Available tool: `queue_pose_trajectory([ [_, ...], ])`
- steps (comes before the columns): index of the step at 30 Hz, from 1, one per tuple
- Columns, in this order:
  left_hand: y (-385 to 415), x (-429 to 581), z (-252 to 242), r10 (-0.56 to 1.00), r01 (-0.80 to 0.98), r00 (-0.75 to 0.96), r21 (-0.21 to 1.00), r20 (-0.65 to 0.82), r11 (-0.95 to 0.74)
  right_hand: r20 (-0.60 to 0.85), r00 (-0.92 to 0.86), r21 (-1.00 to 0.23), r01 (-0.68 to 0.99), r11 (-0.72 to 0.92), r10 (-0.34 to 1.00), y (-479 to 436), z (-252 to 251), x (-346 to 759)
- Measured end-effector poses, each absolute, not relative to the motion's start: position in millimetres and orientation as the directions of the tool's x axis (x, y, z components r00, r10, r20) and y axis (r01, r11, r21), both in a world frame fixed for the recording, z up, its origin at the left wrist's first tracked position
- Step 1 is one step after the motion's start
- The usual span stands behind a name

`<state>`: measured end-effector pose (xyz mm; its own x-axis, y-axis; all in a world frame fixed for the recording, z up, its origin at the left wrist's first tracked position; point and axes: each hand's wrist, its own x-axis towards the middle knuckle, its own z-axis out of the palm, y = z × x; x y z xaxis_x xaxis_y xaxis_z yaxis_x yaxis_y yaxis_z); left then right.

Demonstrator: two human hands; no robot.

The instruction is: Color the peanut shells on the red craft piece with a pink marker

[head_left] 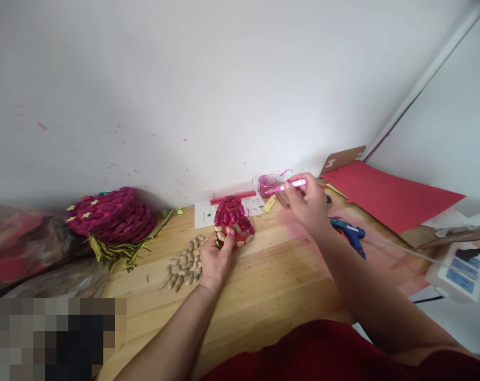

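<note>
My left hand (218, 259) grips the lower edge of a red craft piece (232, 212) studded with peanuts. Its upper peanuts are painted magenta, while several along the bottom are bare tan. Between the fingers of my right hand (309, 203) is a white-handled paintbrush (294, 185), its pink end pointing left beside a small clear cup of pink paint (267, 182). Loose unpainted peanuts (184, 262) lie on the wooden table (259, 296), just left of my left wrist. Behind the craft piece are a white sheet (202, 214) and a red strip (234, 197).
At left, a stack of magenta peanut-covered pieces (113, 217) with yellow stars and green strings stands near plastic bags (26, 243). To the right are a blue glue gun (351, 235) and red card (394, 188). The paint-spotted wall (145, 106) borders the table's back.
</note>
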<state>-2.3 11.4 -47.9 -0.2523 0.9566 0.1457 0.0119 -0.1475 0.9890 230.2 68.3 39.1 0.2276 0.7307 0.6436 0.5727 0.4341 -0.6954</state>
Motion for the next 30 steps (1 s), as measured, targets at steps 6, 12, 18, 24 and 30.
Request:
queue_pose_trajectory([
  [6,11.2,-1.9,-51.2,0.964,-0.032,-0.227,0.988,0.141,-0.152,0.47,0.164,-0.425,0.903,0.059,0.867,132.4,80.8,237.0],
  [12,11.4,-2.2,-50.3,0.967,-0.042,-0.208,0.987,0.146,-0.158,0.204,0.134,-0.233,0.969,-0.085,0.97,172.2,78.5,221.3],
  [18,12.4,-2.0,-52.1,0.968,-0.039,-0.219,0.99,0.123,-0.135,0.102,0.152,-0.156,0.979,-0.135,0.983,180.1,71.1,216.0],
  [24,13.3,-2.1,-52.3,0.962,-0.066,-0.241,0.987,0.126,-0.146,0.074,0.169,-0.109,0.981,-0.161,0.983,179.0,75.0,214.9],
  [30,13.8,0.0,-45.7,0.964,-0.158,-0.254,0.98,0.078,-0.121,0.058,0.143,-0.057,0.989,-0.14,0.988,179.3,75.7,213.8],
])
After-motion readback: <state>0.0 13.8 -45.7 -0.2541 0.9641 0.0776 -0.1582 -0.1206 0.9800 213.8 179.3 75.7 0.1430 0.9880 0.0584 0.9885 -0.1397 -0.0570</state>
